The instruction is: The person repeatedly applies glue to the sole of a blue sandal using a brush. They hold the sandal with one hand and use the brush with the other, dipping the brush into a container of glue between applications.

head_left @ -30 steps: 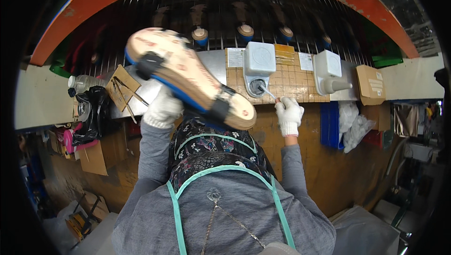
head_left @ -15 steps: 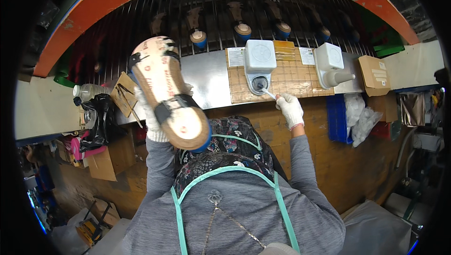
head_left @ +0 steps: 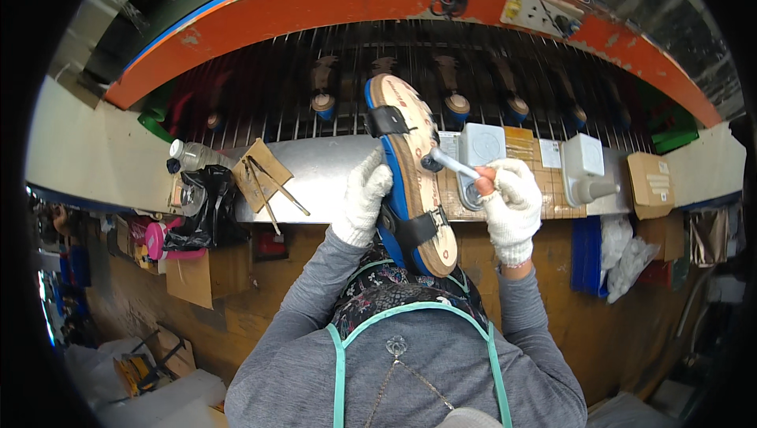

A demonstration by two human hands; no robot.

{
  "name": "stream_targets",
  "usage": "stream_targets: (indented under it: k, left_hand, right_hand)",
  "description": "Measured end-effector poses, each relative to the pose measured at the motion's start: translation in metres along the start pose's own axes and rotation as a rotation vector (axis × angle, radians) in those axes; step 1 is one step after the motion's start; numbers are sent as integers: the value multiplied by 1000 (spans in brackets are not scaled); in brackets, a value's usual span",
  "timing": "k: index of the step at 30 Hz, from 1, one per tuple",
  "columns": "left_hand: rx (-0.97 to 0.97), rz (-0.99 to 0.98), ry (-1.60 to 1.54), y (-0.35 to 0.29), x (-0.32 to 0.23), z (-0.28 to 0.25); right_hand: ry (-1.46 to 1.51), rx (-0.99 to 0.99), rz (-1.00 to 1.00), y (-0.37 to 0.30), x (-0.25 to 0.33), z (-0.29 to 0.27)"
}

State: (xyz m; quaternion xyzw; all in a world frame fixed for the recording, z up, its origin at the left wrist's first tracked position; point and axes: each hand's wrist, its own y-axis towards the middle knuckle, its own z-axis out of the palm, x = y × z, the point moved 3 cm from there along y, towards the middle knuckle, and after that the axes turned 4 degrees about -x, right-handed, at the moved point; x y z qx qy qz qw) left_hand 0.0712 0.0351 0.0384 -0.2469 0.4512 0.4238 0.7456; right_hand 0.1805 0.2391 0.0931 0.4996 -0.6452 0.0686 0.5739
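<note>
A sandal upper on a blue last (head_left: 412,156), its pale sole side facing up with black straps folded over a cork-brown edge, is held in front of me, toe end away. My left hand (head_left: 364,198), in a white knit glove, grips it from the left side; part of the fingers is hidden behind it. My right hand (head_left: 512,211), gloved with bare fingertips, pinches a brush by its pale handle (head_left: 457,164). The brush's dark head meets the right edge of the sole near its middle. Behind the brush stands a white glue pot (head_left: 482,147), partly covered.
Another white pot (head_left: 583,158) with a tapered nozzle stands on the cardboard-covered bench to the right, beside a cardboard box (head_left: 649,184). More lasts lie on the metal-rod rack (head_left: 276,105) behind. At left are cardboard with sticks (head_left: 262,178), a bottle (head_left: 197,155) and a black bag (head_left: 207,211).
The brush has come out of the glue pot's front cup to the sole. My left hand has brought the sandal rightward and turned it more upright. The view has shifted.
</note>
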Motion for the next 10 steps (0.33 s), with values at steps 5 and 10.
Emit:
stream_targets:
  k: [5,10]
  left_hand:
    - [-62,-42,97,-6,-1,-12]
    - [-132,-44,153,-10,0,-27]
  right_hand:
    - [13,5,-11,9,6,24]
    - [-12,25,-166,32,15,39]
